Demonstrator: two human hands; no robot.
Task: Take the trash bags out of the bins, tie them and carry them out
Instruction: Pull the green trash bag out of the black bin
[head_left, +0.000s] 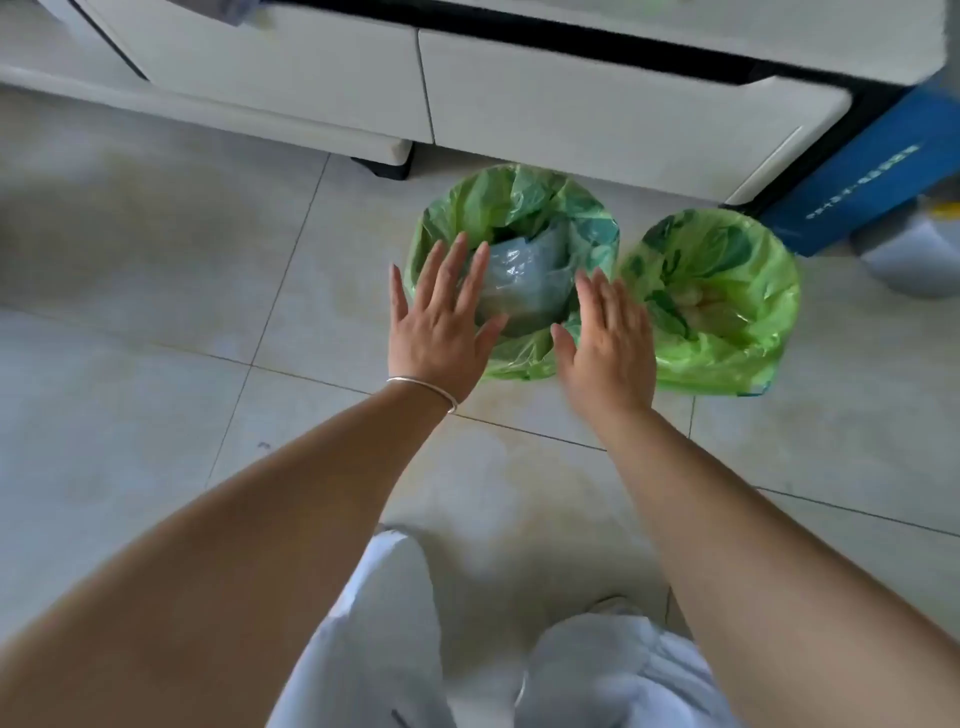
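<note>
left hand (441, 332): fingers spread wide, empty, over the near rim of the left bin bag (587, 234)
right hand (608, 338): flat and open, between both bags
right bin bag (748, 358): just past the right fingertips
cabinet (415, 88): right behind the bins
blue box (857, 182): white writing was too blurry to read

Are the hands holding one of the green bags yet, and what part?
No, nothing is held. The left hand and right hand are open with fingers spread, above the left green bag; no rim is pinched.
</note>
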